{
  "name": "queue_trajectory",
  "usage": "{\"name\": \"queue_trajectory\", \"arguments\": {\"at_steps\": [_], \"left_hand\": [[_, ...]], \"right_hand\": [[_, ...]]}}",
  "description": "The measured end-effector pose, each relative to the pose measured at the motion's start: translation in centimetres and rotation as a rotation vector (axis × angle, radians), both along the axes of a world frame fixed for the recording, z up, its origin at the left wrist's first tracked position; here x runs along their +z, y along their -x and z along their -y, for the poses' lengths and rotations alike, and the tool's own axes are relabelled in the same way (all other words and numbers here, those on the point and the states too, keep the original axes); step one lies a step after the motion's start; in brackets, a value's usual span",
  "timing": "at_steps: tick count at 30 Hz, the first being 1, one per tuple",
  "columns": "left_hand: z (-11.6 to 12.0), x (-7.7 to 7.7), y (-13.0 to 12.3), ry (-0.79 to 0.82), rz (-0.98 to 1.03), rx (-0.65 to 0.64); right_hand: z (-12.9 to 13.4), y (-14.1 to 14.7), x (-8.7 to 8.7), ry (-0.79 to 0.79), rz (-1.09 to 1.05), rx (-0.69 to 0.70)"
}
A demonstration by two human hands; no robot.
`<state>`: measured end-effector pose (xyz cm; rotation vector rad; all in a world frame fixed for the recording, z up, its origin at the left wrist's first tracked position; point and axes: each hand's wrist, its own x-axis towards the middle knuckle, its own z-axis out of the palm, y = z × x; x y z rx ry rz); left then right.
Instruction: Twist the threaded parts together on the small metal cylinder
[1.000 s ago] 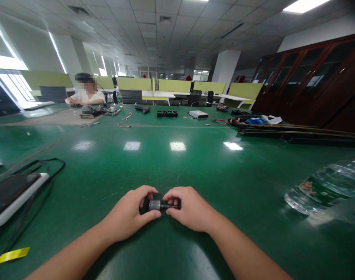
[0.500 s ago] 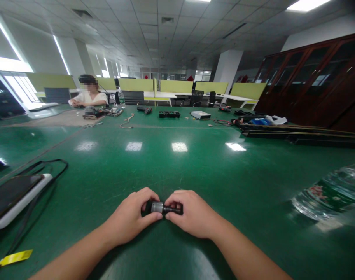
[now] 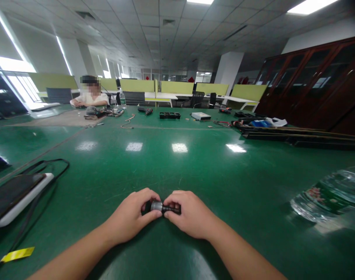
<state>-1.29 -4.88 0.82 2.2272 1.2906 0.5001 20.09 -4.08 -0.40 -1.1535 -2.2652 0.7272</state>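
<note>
A small cylindrical part with a silvery metal barrel (image 3: 156, 206) and a dark, ribbed, screw-like shaft (image 3: 171, 210) lies level between my hands, just above or on the green tabletop (image 3: 130, 171). My left hand (image 3: 135, 212) is closed round the barrel end, thumb in front and fingers behind. My right hand (image 3: 191, 214) pinches the shaft close to where it meets the barrel. The fingertips of both hands nearly meet. My fingers hide part of each end, and the part's exact kind cannot be made out.
A phone-like device (image 3: 16, 198) with a black strap lies at left. To the right is a water bottle (image 3: 329, 196). Across the table are a power drill (image 3: 145, 111), a black tray-like part (image 3: 169, 115), a white box (image 3: 200, 116) and dark strips (image 3: 282, 134). A person (image 3: 90, 97) sits far left.
My right hand has shifted slightly left, and less of the shaft shows between the hands. The left hand keeps its hold. The whole view has tilted very slightly.
</note>
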Motion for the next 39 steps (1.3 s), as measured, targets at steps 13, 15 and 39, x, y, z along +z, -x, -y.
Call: {"name": "queue_trajectory", "arguments": {"at_steps": [13, 15, 39], "left_hand": [[0.0, 0.1, 0.0, 0.013, -0.017, 0.016], [0.0, 0.1, 0.0, 0.011, -0.015, 0.018], [-0.4, -0.5, 0.3, -0.019, 0.05, 0.013]], "right_hand": [[-0.4, -0.6, 0.2, 0.012, 0.029, 0.007], [-0.5, -1.0, 0.5, 0.029, 0.046, 0.013], [-0.4, -1.3, 0.8, 0.031, 0.043, -0.025]]}}
